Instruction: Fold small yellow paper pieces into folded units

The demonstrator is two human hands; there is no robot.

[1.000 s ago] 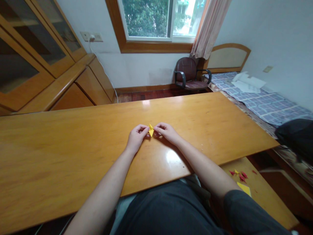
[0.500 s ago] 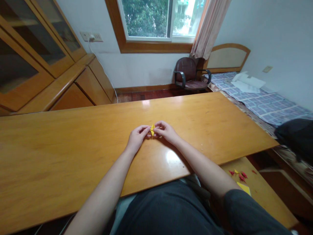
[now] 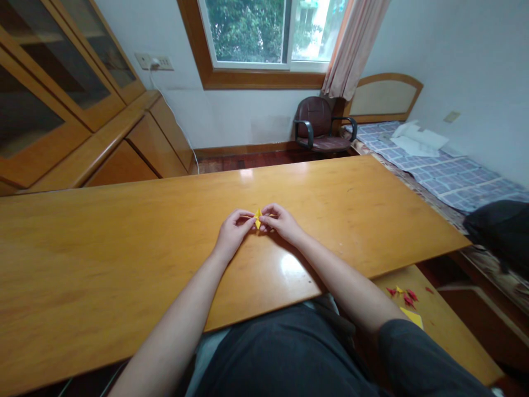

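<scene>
A small folded piece of yellow origami paper (image 3: 258, 219), narrow and pointed at top and bottom, stands between my two hands over the middle of the wooden table (image 3: 136, 248). My left hand (image 3: 235, 229) pinches its left side between thumb and fingers. From the other side, my right hand (image 3: 281, 221) grips it with thumb and forefinger, the remaining fingers curled behind. Parts of the paper are hidden by the fingertips.
On a lower wooden surface (image 3: 450, 325) at my right lie several small red folded pieces (image 3: 409, 301), a small yellow one (image 3: 399, 289) and yellow paper (image 3: 412, 317). Beyond the table stand a brown armchair (image 3: 316, 124), a bed (image 3: 463, 171) and a cabinet (image 3: 119, 149).
My left fingertips have shifted very slightly on the yellow paper, the thumb now a bit closer to its middle. Both hands keep their hold in the same place.
</scene>
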